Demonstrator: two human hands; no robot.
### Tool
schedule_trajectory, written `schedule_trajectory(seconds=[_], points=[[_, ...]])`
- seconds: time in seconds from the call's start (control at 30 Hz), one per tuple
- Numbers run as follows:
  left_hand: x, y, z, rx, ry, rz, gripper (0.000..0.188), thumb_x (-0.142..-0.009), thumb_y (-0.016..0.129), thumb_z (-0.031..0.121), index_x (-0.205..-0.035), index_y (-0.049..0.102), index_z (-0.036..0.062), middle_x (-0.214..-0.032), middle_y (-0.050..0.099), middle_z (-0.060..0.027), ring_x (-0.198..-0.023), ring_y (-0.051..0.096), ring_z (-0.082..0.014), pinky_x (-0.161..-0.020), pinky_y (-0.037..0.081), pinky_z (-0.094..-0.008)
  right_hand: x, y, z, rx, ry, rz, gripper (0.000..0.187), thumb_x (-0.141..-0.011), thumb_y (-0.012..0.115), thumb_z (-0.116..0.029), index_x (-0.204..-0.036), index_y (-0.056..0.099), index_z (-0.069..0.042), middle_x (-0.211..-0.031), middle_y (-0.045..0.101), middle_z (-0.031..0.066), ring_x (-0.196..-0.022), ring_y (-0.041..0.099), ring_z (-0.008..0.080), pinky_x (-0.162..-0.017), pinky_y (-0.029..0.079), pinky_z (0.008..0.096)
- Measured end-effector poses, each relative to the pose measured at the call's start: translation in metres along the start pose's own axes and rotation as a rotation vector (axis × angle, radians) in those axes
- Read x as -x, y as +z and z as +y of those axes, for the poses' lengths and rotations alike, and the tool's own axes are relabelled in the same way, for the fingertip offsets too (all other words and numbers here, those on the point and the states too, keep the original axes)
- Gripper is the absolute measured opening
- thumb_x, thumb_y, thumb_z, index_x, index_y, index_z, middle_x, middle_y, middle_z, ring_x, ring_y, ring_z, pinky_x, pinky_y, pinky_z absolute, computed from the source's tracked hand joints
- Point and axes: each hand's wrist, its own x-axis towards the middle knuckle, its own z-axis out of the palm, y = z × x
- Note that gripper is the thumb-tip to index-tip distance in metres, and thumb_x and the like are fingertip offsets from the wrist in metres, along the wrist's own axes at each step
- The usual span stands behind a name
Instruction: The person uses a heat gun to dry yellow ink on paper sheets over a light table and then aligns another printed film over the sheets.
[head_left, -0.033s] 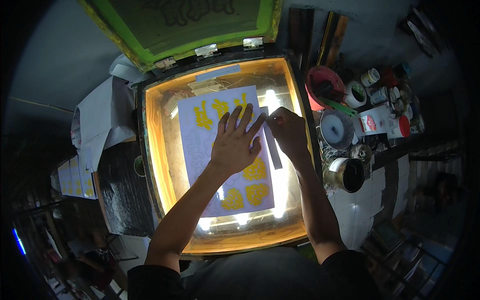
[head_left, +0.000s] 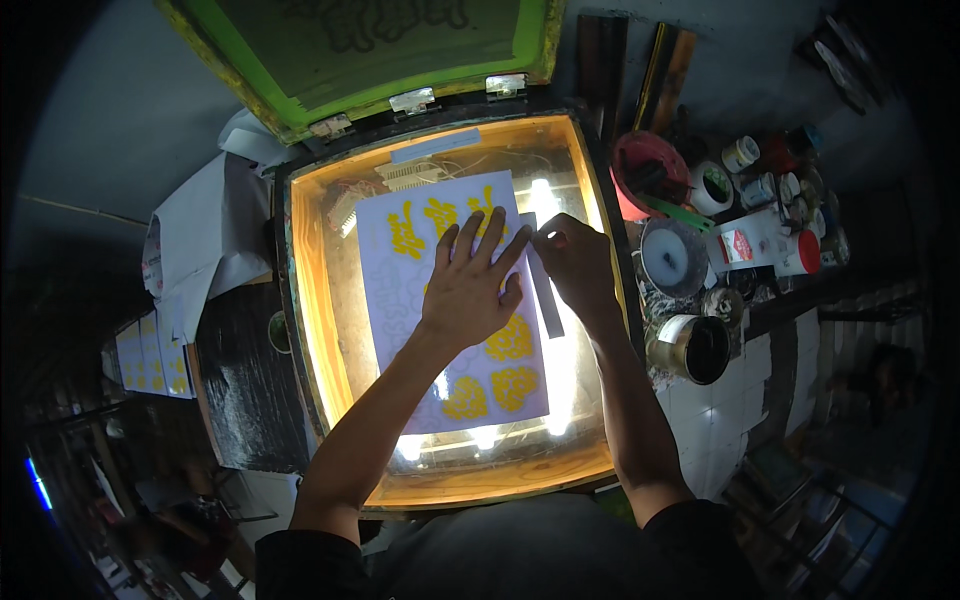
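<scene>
A pale sheet (head_left: 395, 330) printed with yellow lettering and shapes lies on the brightly lit glass top of a wood-framed light box (head_left: 480, 489). My left hand (head_left: 470, 285) rests flat on the sheet with its fingers spread. Along the sheet's right edge runs a narrow grey strip (head_left: 546, 295). My right hand (head_left: 575, 258) is closed beside that edge, near the strip's upper end, its fingertips pressed together close to my left index finger. What those fingertips pinch, if anything, is hidden.
Hinged behind the box, a green screen-printing frame (head_left: 400, 70) stands raised. On the right are a red bowl (head_left: 640, 160), a clear tub (head_left: 672, 257), a dark open can (head_left: 705, 350) and several jars. White paper (head_left: 215, 230) and printed sheets (head_left: 155, 355) lie at left.
</scene>
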Motion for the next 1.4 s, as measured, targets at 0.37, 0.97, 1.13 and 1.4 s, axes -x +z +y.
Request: schedule_trajectory(seconds=[0.37, 0.97, 1.13, 1.4], points=[[0.001, 0.001, -0.001, -0.030, 0.016, -0.009, 0.057, -0.094, 0.058, 0.031, -0.149, 0.055, 0.0147, -0.157, 0.044, -0.0171, -0.143, 0.041, -0.0372, -0.118, 0.032, -0.0574, 0.050, -0.028, -0.017, -0.005, 0.365, -0.153, 0.034, -0.090, 0.079, -0.022, -0.112, 0.067, 0.001, -0.066, 0.067, 0.0062, -0.058, 0.068, 0.0101, -0.048, 0.051, 0.0265], [0.001, 0.002, -0.001, 0.018, 0.012, 0.014, 0.058, -0.094, 0.060, 0.029, -0.149, 0.055, 0.0147, -0.157, 0.044, -0.0164, -0.142, 0.041, -0.0370, -0.118, 0.031, -0.0574, 0.090, -0.035, 0.002, -0.019, 0.209, -0.169, 0.022, -0.092, 0.076, -0.022, -0.096, 0.074, 0.000, -0.074, 0.073, 0.0079, -0.062, 0.070, 0.0121, -0.056, 0.055, 0.0275], [0.001, 0.003, -0.001, 0.012, 0.008, 0.003, 0.057, -0.094, 0.060, 0.029, -0.149, 0.056, 0.0147, -0.158, 0.044, -0.0164, -0.143, 0.041, -0.0367, -0.119, 0.031, -0.0569, 0.088, -0.033, -0.005, 0.021, 0.233, -0.155, 0.023, -0.091, 0.078, -0.026, -0.095, 0.075, -0.003, -0.074, 0.073, 0.0086, -0.064, 0.069, 0.0127, -0.060, 0.054, 0.0297], [0.001, 0.005, -0.002, -0.010, 0.019, 0.005, 0.057, -0.094, 0.059, 0.030, -0.149, 0.055, 0.0147, -0.157, 0.044, -0.0163, -0.143, 0.040, -0.0364, -0.119, 0.031, -0.0573, 0.084, -0.034, -0.012, 0.215, 0.205, -0.143, 0.029, -0.087, 0.082, -0.031, -0.093, 0.071, -0.005, -0.069, 0.067, 0.0076, -0.062, 0.065, 0.0157, -0.061, 0.052, 0.0325]])
